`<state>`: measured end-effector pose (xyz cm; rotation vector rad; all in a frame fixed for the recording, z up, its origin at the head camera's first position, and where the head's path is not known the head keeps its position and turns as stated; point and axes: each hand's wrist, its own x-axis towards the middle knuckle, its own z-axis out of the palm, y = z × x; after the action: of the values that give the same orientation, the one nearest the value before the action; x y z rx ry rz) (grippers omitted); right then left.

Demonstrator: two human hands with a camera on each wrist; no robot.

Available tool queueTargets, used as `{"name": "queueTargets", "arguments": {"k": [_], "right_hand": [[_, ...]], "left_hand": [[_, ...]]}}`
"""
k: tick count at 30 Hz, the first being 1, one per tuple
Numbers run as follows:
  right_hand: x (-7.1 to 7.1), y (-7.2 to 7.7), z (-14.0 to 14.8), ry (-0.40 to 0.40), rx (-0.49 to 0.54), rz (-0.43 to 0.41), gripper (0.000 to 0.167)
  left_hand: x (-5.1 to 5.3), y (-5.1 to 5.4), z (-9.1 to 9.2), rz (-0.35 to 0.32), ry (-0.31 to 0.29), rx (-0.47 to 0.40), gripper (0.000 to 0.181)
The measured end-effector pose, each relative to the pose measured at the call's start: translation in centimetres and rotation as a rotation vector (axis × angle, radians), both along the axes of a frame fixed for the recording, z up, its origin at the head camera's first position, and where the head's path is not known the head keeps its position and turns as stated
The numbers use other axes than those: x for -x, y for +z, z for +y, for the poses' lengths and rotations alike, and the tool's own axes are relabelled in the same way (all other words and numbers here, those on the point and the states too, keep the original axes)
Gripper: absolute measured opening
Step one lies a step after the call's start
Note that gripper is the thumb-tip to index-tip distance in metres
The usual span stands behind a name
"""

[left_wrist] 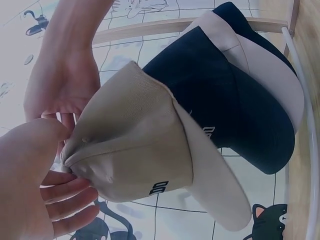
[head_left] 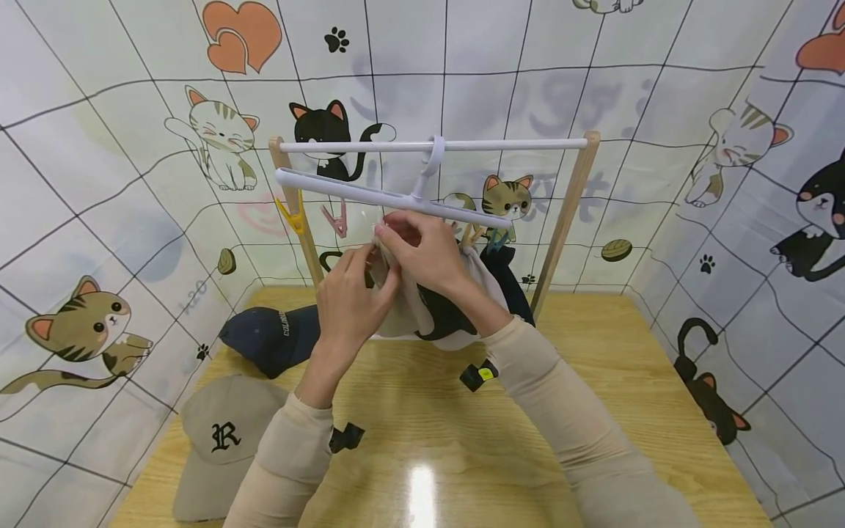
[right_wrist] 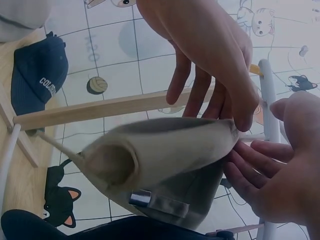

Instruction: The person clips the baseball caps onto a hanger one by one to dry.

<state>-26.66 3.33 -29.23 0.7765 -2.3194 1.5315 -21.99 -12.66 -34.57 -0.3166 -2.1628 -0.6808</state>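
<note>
Below the pale lavender hanger (head_left: 370, 196), both hands pinch the crown of a beige cap (left_wrist: 135, 155). My left hand (head_left: 353, 297) has its thumb and fingers at the gathered cloth, the other fingers loosely bent. My right hand (head_left: 432, 253) pinches close beside it, thumb against index finger, near the hanger's underside. In the right wrist view the cap (right_wrist: 175, 150) shows its inside and a strap with a metal buckle (right_wrist: 141, 198). The fingertips partly hide the pinched spot. Beside this cap hang a navy cap (left_wrist: 200, 90) and a lighter cap (left_wrist: 272, 75).
The hanger hooks over the white bar (head_left: 528, 144) of a wooden rack. Yellow (head_left: 292, 214) and pink (head_left: 335, 219) clips hang from it at left, others at right. A navy cap (head_left: 260, 336) and a beige cap marked R (head_left: 227, 425) lie on the table's left side.
</note>
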Motion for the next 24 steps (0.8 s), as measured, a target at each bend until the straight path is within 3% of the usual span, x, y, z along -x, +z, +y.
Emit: {"name": "queueTargets", "arguments": {"k": [14,24], "right_hand": [[-0.3,-0.4,0.6,0.06,-0.048,-0.068,0.053],[-0.4,-0.6,1.2,0.133,-0.091,-0.052,0.057]], "left_hand": [[-1.0,-0.8,-1.1,-0.152,-0.091,-0.008,0.064],[-1.5,-1.9,-2.4,-0.171,-0.175,0.082,0.081]]}}
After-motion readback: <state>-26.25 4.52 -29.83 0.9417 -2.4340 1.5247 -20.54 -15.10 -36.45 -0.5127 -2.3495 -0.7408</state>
